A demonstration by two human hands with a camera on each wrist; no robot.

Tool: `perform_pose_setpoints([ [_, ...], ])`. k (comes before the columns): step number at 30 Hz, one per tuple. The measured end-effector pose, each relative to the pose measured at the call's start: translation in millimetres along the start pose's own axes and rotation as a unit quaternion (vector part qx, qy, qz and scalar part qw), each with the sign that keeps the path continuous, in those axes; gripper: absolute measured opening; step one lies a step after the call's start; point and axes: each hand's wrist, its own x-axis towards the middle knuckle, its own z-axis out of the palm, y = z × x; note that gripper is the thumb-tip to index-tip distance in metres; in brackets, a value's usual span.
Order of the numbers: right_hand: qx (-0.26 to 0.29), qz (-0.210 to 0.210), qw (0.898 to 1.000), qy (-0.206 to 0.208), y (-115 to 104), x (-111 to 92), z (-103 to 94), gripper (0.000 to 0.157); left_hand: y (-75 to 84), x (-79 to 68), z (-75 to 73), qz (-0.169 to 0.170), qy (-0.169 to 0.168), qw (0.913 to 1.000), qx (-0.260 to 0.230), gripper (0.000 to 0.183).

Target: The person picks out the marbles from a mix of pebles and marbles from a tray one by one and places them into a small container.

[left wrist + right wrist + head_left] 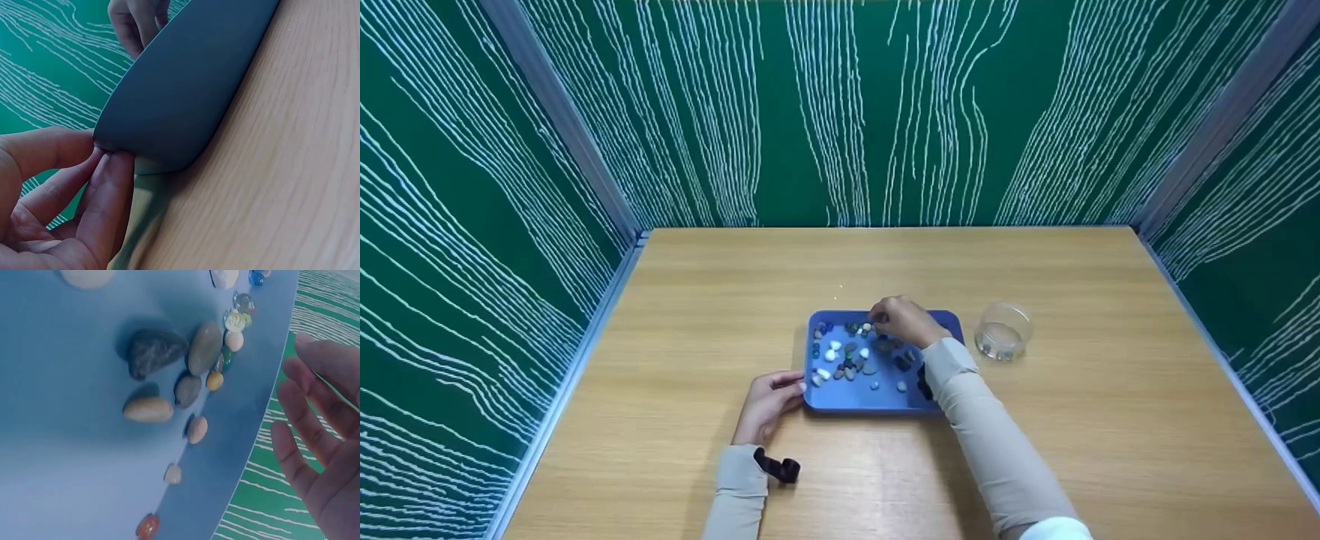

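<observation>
A blue tray [847,403] of pebbles and glass beads lies on the table. My left hand [769,405] pinches its left rim between thumb and fingers, as the left wrist view shows at the tray's wall [169,107]. Over the far side hovers my right hand [907,319], fingers spread and slightly bent, with nothing visible between them. Below it, the right wrist view shows a dark stone [154,351], a grey oval pebble [205,349], a tan pebble [149,409] and a reddish one [148,527]. White pebbles [831,354] sit toward the tray's left.
Right of the tray stands a clear round container [1003,331] with a few small pieces at its bottom. The wooden table [697,300] is bounded by green panels [877,112] with white wavy lines. A dark strap [780,469] hangs off the left wrist.
</observation>
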Motion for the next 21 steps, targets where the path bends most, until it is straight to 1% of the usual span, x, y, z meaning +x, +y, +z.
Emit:
perform_pose_setpoints([
  [3, -0.009, -0.002, 1.000, 0.002, -2.0, 1.4, 4.3, 0.023, -0.5, -0.4, -0.5, 0.003, -0.004, 1.0000, -0.005, 0.037],
  [9, -0.026, -0.037, 0.999, 0.011, -1.7, 2.1, 10.7, 0.023, -1.2, -0.7, -1.3, 0.003, -0.007, 0.9999, -0.010, 0.037],
  [16, -0.061, -0.029, 0.998, 0.005, -2.9, 6.8, 17.5, 0.024, 1.8, 0.0, -0.3, -0.001, -0.005, 0.9999, -0.010, 0.037],
  [21, -0.074, -0.044, 0.996, 0.004, -2.0, 9.0, 22.6, 0.023, 2.7, -1.2, -0.3, 0.001, -0.007, 0.9999, -0.013, 0.037],
])
